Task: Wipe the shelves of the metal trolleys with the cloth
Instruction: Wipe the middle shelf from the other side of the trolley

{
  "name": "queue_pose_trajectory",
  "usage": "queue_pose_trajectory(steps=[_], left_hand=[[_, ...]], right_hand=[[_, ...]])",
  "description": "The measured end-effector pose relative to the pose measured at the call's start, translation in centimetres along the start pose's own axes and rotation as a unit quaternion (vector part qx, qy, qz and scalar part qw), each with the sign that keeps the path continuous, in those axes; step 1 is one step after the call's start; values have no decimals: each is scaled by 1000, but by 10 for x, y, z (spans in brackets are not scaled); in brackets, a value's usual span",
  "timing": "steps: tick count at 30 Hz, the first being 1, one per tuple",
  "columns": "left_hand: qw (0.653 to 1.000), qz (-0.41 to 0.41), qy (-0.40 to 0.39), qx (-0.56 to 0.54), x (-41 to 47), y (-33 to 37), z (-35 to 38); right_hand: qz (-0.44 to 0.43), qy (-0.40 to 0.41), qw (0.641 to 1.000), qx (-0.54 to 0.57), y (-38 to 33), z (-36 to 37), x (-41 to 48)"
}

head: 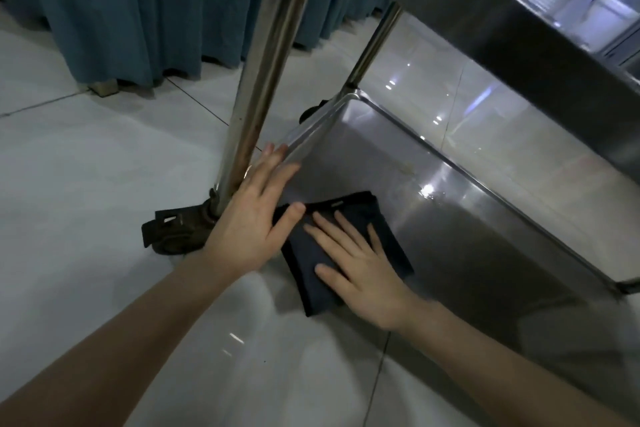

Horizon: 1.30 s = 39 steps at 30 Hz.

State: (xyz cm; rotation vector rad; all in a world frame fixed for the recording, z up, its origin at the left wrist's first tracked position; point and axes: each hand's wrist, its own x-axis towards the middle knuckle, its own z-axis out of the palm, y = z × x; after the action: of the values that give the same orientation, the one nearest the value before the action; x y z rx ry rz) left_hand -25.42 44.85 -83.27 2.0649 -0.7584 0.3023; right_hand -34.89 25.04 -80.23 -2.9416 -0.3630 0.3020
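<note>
From the head view I see my right hand lying flat, fingers straight and spread, pressing the dark folded cloth onto the trolley's lower shelf, at its near corner. Just left of it my left hand is open too, fingers straight along the shelf's rim, thumb tip touching the cloth's edge. The post rises just beyond that hand, with a castor to its left.

We found one head-worn view, looking forward and steeply down from close behind both hands. The left hand and right hand sat mid-frame, the lower shelf just beyond them, the upper shelf above them.
</note>
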Motion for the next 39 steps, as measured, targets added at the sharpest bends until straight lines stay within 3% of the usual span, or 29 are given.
queue_pose_trajectory(steps=[5,14,18,22,25,34,39], left_hand=[[999,6,-25,24,-1,0,1],[997,-15,-77,-9,1,-3,-4],[991,6,-105,87,-2,-1,-2],[962,59,-154,219,-11,10,9],[957,69,-168,226,-19,26,23],[977,54,-124,163,-21,53,51],[972,75,-152,160,-27,51,39]], right_hand=[[62,-1,998,-17,29,10,-76],[31,35,999,5,-25,8,41],[43,46,998,2,19,12,-50],[175,-15,984,-43,80,21,-195],[235,-61,968,-69,93,22,-234],[94,46,993,-54,22,22,-70],[96,50,992,-66,61,26,-141]])
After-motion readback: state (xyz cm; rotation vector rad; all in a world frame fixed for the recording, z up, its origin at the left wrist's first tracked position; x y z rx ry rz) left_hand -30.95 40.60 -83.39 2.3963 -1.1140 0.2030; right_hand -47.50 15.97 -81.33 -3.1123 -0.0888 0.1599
